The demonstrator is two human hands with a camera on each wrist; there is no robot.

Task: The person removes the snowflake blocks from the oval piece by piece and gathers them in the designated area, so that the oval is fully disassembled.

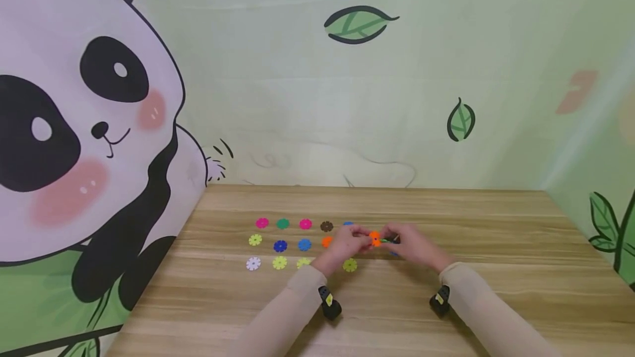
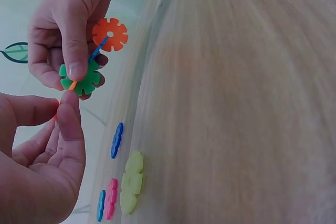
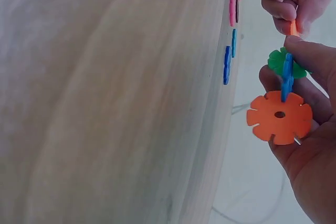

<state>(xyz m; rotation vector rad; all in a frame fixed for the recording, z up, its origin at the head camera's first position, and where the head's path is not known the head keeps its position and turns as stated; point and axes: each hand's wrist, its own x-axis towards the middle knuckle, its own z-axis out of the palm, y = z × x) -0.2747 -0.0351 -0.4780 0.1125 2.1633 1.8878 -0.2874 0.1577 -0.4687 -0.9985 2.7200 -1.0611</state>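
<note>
A pale wooden bench point(image 1: 446, 291) with a visible grain stands in a corner, its far edge against a light green wall point(image 1: 297, 98) printed with dark-outlined leaves, its left edge against a wall panel bearing a large black-and-white panda point(image 1: 74, 125). No container shows on it. Towards the middle of the bench, nearer the far edge, flat plastic snowflake-shaped discs point(image 1: 280, 246) lie in three loose rows: pink, green, brown, blue, yellow, white and orange ones, each apart from its neighbours.

Above the right end of those rows both hands meet. The right hand point(image 1: 414, 245) grasps a small cluster of joined discs point(image 2: 92, 59): a green one pinched under the thumb, a blue one slotted edgewise into it, and an orange one on the far end. The left hand point(image 1: 347, 242) pinches a further thin orange disc point(image 3: 294, 27) between thumb and forefinger, its edge just beside the green one; whether they touch cannot be told.
</note>
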